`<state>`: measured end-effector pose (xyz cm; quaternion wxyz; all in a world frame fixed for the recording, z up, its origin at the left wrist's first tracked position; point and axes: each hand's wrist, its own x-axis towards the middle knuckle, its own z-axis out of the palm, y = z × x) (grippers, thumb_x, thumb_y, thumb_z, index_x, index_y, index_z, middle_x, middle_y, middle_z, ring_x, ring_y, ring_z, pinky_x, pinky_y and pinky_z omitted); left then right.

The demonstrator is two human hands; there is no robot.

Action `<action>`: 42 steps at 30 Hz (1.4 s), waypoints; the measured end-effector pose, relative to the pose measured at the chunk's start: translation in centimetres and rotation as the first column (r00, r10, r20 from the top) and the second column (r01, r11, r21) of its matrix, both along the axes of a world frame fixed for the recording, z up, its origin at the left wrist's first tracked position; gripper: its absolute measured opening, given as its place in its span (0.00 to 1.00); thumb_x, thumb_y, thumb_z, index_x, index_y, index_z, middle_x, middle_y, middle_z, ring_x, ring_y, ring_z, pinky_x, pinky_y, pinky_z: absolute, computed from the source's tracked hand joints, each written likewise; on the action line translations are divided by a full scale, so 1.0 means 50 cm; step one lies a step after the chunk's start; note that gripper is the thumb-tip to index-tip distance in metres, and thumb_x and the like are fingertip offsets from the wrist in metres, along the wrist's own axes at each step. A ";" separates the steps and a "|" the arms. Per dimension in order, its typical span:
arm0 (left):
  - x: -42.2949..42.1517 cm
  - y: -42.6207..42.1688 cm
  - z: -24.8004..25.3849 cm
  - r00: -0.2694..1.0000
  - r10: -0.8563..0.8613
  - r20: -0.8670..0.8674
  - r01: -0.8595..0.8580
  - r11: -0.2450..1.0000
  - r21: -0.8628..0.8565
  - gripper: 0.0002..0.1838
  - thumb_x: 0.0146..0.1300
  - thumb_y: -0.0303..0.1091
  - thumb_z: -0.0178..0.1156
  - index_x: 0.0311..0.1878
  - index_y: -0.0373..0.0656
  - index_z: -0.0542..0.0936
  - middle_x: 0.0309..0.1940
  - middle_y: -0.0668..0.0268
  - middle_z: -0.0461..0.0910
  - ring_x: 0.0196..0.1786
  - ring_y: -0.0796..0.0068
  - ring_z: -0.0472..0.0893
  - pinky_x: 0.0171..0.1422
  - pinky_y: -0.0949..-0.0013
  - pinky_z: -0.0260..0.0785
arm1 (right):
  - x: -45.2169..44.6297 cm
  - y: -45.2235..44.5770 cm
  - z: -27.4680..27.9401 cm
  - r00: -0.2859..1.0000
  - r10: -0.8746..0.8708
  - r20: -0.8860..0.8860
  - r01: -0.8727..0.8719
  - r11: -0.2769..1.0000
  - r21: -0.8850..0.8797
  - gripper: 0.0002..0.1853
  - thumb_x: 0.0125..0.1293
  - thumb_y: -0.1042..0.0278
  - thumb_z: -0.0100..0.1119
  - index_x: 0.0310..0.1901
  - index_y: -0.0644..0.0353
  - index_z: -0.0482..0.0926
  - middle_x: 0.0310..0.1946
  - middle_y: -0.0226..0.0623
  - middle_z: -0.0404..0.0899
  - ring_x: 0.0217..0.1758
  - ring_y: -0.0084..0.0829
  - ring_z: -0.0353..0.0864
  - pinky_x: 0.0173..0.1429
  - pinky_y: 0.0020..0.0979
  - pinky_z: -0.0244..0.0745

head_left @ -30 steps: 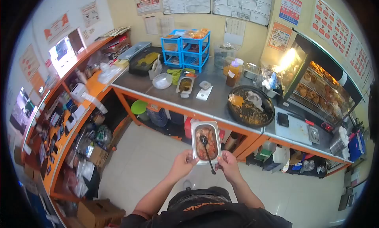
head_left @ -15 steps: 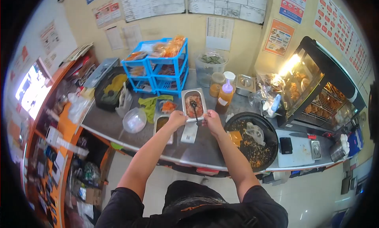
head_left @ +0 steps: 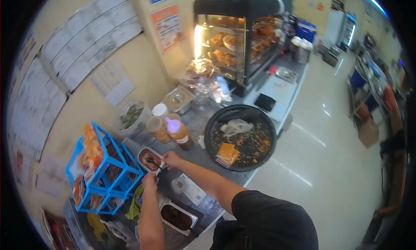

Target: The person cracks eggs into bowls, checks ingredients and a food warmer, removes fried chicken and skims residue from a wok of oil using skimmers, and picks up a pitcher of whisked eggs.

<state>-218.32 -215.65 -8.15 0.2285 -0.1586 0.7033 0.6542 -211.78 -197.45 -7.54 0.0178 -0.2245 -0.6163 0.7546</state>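
from where i stand, both hands are on one metal pan (head_left: 157, 153) of reddish food, at the back of the counter (head_left: 169, 174), between the blue rack (head_left: 100, 190) and the sauce bottle (head_left: 182, 135). the left hand (head_left: 150, 180) grips the near edge with its fingers curled in, and the right hand (head_left: 172, 159) grasps the side nearer the bottle. the fingertips are too small to make out. i'd guess it is held from two sides to keep it level, since the food lies loose and uncovered. a dark spoon (head_left: 151, 161) rests in it, its handle leaning over the rim by the hands, perhaps so it is easy to take up. i can't tell whether the pan's base touches the counter.

nearer the person, a second pan (head_left: 173, 228) with dark contents sits by the counter's edge, probably for easy reach. beside it, a small tub (head_left: 178, 185) sits on a printed paper (head_left: 194, 191), maybe weighing it down. to the right, the round black tray (head_left: 209, 137) holds flat packets (head_left: 228, 154) and crumbs, its raised rim likely there to catch the mess.
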 end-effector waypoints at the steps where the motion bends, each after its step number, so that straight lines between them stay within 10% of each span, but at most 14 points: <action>1: 0.003 -0.006 0.003 1.000 -0.007 -0.011 0.008 1.000 0.024 0.09 0.52 0.26 0.59 0.39 0.41 0.77 0.30 0.65 0.76 0.32 0.69 0.77 0.39 0.63 0.73 | 0.020 0.004 0.019 0.997 -0.025 0.080 0.024 1.000 0.012 0.10 0.63 0.66 0.54 0.41 0.63 0.75 0.26 0.39 0.78 0.23 0.30 0.79 0.22 0.32 0.77; 3: -0.007 -0.021 0.002 1.000 0.016 0.012 -0.017 0.996 0.088 0.10 0.51 0.26 0.60 0.38 0.41 0.76 0.29 0.64 0.75 0.31 0.68 0.76 0.37 0.65 0.72 | 0.110 0.021 0.047 0.988 0.112 0.110 -0.134 0.968 0.215 0.10 0.64 0.66 0.54 0.42 0.62 0.74 0.26 0.40 0.78 0.27 0.31 0.80 0.28 0.33 0.78; 5: 0.037 -0.024 0.066 0.999 -0.023 0.025 0.019 0.992 0.126 0.09 0.50 0.28 0.61 0.34 0.42 0.72 0.27 0.64 0.71 0.28 0.66 0.73 0.31 0.66 0.68 | 0.252 0.002 0.005 0.929 0.023 -0.369 0.194 0.818 0.541 0.11 0.64 0.64 0.55 0.43 0.62 0.73 0.28 0.39 0.77 0.33 0.31 0.80 0.36 0.33 0.76; 8: 0.157 0.009 0.210 0.969 -0.052 -0.241 0.046 0.998 -0.032 0.20 0.50 0.35 0.62 0.48 0.44 0.73 0.30 0.66 0.70 0.30 0.71 0.71 0.31 0.67 0.66 | 0.643 0.043 0.174 0.937 0.113 -0.330 0.081 0.850 0.521 0.13 0.65 0.62 0.56 0.45 0.62 0.72 0.35 0.39 0.78 0.37 0.33 0.80 0.41 0.34 0.74; 11: 0.239 0.041 0.270 0.655 -0.288 -0.699 0.205 0.958 -0.202 0.27 0.59 0.29 0.60 0.62 0.37 0.68 0.56 0.55 0.73 0.58 0.63 0.73 0.58 0.65 0.67 | 0.996 0.080 0.132 0.950 -0.111 -0.293 0.220 0.902 0.371 0.17 0.64 0.59 0.58 0.52 0.57 0.73 0.36 0.38 0.79 0.37 0.31 0.81 0.42 0.30 0.75; 15: 0.637 0.214 0.432 0.392 -0.173 -0.904 0.201 0.975 -0.100 0.21 0.65 0.27 0.55 0.61 0.35 0.69 0.54 0.55 0.75 0.55 0.67 0.75 0.61 0.67 0.65 | 1.460 0.117 0.027 0.794 -0.603 0.079 0.508 0.728 0.460 0.17 0.62 0.62 0.60 0.50 0.59 0.74 0.32 0.38 0.80 0.30 0.27 0.80 0.38 0.30 0.75; 23: 1.185 0.651 0.576 0.128 -0.381 -0.916 0.018 0.924 -0.382 0.13 0.60 0.30 0.60 0.47 0.37 0.78 0.35 0.66 0.80 0.30 0.80 0.76 0.36 0.72 0.71 | 2.105 0.182 0.129 0.249 -0.946 0.209 0.900 0.306 0.312 0.14 0.59 0.69 0.60 0.45 0.63 0.74 0.28 0.38 0.78 0.26 0.24 0.77 0.30 0.26 0.72; 26: 1.365 0.799 0.661 0.139 -0.355 -0.924 0.047 0.935 -0.352 0.14 0.59 0.32 0.61 0.47 0.38 0.78 0.33 0.66 0.79 0.29 0.79 0.75 0.35 0.73 0.70 | 2.242 0.276 0.133 0.140 -0.986 0.088 0.823 0.165 0.543 0.13 0.60 0.69 0.60 0.45 0.64 0.74 0.28 0.38 0.78 0.27 0.25 0.77 0.32 0.26 0.72; 31: 1.741 1.070 0.531 0.116 -0.364 -0.924 0.525 0.812 -0.254 0.15 0.58 0.35 0.62 0.46 0.38 0.79 0.31 0.63 0.80 0.31 0.77 0.77 0.36 0.72 0.70 | 2.446 0.415 -0.138 0.076 -0.969 0.235 0.784 0.204 0.586 0.16 0.58 0.65 0.62 0.45 0.63 0.75 0.31 0.44 0.79 0.33 0.34 0.80 0.38 0.34 0.76; 34: 1.794 1.219 0.318 -0.053 -0.636 -0.770 0.591 0.601 -0.538 0.19 0.53 0.39 0.64 0.46 0.39 0.78 0.32 0.61 0.81 0.37 0.70 0.81 0.42 0.68 0.72 | 2.536 0.397 -0.230 0.075 -0.804 0.590 0.035 0.593 0.804 0.21 0.53 0.59 0.64 0.45 0.62 0.76 0.33 0.49 0.79 0.44 0.43 0.81 0.47 0.40 0.77; 36: 1.784 1.197 0.322 -0.164 -0.828 -0.537 0.452 0.421 -0.787 0.20 0.52 0.43 0.64 0.42 0.38 0.79 0.32 0.60 0.82 0.38 0.65 0.82 0.44 0.64 0.72 | 2.627 0.363 -0.282 0.202 -0.739 0.642 0.230 0.673 0.703 0.24 0.51 0.58 0.64 0.47 0.66 0.77 0.41 0.56 0.78 0.50 0.50 0.78 0.55 0.42 0.75; 38: 1.729 1.177 0.335 -0.080 -0.844 -0.530 0.518 0.419 -0.746 0.19 0.51 0.44 0.64 0.39 0.38 0.79 0.32 0.59 0.82 0.39 0.62 0.82 0.44 0.62 0.73 | 2.660 0.338 -0.227 0.094 -0.627 0.773 0.848 0.457 0.267 0.23 0.53 0.63 0.63 0.47 0.70 0.76 0.40 0.57 0.78 0.44 0.46 0.81 0.47 0.39 0.78; 39: 1.687 1.166 0.336 -0.043 -0.856 -0.516 0.550 0.411 -0.727 0.19 0.50 0.45 0.64 0.38 0.38 0.80 0.31 0.59 0.82 0.39 0.61 0.82 0.44 0.61 0.73 | 2.703 0.302 -0.261 0.096 -0.686 0.721 0.924 0.330 0.191 0.18 0.53 0.67 0.61 0.43 0.72 0.75 0.33 0.52 0.78 0.33 0.39 0.82 0.33 0.37 0.79; 42: 1.543 1.197 0.328 0.001 -0.874 -0.486 0.481 0.426 -0.766 0.15 0.51 0.43 0.63 0.36 0.41 0.82 0.31 0.56 0.81 0.39 0.53 0.80 0.46 0.59 0.73 | 2.770 0.187 -0.341 0.007 -0.604 0.797 0.905 0.343 0.252 0.21 0.63 0.54 0.52 0.50 0.61 0.75 0.43 0.48 0.78 0.41 0.45 0.81 0.43 0.50 0.75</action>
